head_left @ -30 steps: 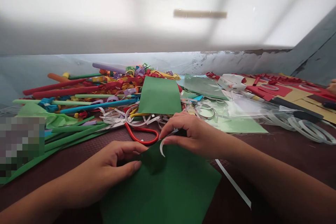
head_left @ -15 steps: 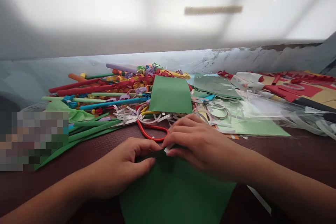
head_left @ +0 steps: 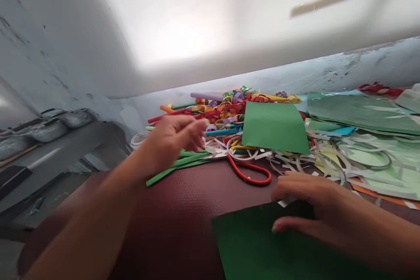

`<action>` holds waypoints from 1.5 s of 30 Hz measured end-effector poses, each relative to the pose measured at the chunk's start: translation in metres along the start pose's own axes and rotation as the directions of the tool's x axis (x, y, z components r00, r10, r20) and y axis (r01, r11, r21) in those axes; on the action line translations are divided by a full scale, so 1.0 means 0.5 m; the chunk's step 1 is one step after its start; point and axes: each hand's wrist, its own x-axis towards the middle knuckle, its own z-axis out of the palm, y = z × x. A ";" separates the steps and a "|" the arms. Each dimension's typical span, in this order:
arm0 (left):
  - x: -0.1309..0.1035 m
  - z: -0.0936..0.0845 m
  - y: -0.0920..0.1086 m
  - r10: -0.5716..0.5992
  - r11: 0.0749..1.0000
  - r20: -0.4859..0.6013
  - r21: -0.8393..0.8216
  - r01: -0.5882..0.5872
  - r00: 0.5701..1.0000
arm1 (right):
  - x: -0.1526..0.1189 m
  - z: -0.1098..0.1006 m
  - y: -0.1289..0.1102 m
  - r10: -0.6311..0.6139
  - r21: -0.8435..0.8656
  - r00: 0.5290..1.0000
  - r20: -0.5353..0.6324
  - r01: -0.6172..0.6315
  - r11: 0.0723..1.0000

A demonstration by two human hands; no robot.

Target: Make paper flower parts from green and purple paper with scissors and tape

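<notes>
1. I take the scissors (head_left: 232,167) as my landmark: they lie on the brown table (head_left: 170,210), red handle toward the right, blades toward the left.
2. I find the dark green sheet (head_left: 256,240) on the near side of the scissors and to their right, its far-left corner just in front of them.
3. I see the right hand (head_left: 318,203) over that sheet, to the right of the scissors and nearer me. Thumb and fingers stand wide apart; a small white piece (head_left: 287,201) shows beneath the forefinger, and I cannot tell whether it is gripped.
4. I see the left hand (head_left: 170,142) hanging to the left of the scissors, well apart from the sheet. It is blurred, fingers curled with thumb near them; I cannot tell whether they hold anything.
5. Behind the scissors, to their right, I see a lighter green card (head_left: 275,124) resting on a colorful heap.
6. A white ring (head_left: 243,159) lies just behind the red handle; green strips (head_left: 183,164) reach leftward from the blades.
</notes>
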 end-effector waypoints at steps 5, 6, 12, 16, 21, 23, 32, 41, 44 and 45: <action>0.029 -0.104 -0.151 -0.396 0.824 -0.079 0.409 0.393 0.915 | -0.002 0.005 -0.021 0.082 0.050 0.940 0.332 -0.104 0.993; 0.029 -0.108 -0.175 -0.455 0.781 -0.061 0.452 0.431 0.889 | -0.003 0.011 -0.020 0.104 0.025 0.919 0.381 -0.122 0.992; 0.044 -0.065 -0.223 -0.533 0.708 0.008 0.553 0.440 0.846 | -0.004 0.047 -0.009 0.104 -0.111 0.896 0.433 -0.061 0.992; 0.065 -0.040 -0.225 -0.525 0.692 0.000 0.582 0.427 0.851 | -0.002 0.048 -0.010 0.160 -0.145 0.889 0.430 -0.108 0.984; 0.064 -0.028 -0.245 -0.550 0.666 -0.033 0.586 0.462 0.835 | 0.001 0.046 -0.016 0.167 -0.165 0.888 0.428 -0.105 0.981; 0.057 -0.027 -0.252 -0.554 0.664 -0.049 0.577 0.476 0.831 | 0.003 0.047 -0.016 0.166 -0.161 0.889 0.426 -0.106 0.981; 0.008 -0.099 -0.252 -0.588 0.677 -0.066 0.506 0.534 0.807 | 0.003 0.048 -0.014 0.152 -0.157 0.897 0.414 -0.094 0.983; -0.116 -0.118 -0.275 -0.670 0.623 -0.022 0.527 0.578 0.742 | 0.003 0.048 -0.018 0.167 -0.164 0.893 0.417 -0.107 0.981; -0.146 -0.099 -0.278 -0.665 0.620 -0.054 0.516 0.591 0.745 | 0.004 0.046 -0.021 0.164 -0.164 0.893 0.418 -0.104 0.981; -0.151 -0.096 -0.279 -0.652 0.624 -0.068 0.517 0.585 0.756 | 0.004 0.045 -0.021 0.165 -0.163 0.892 0.420 -0.104 0.981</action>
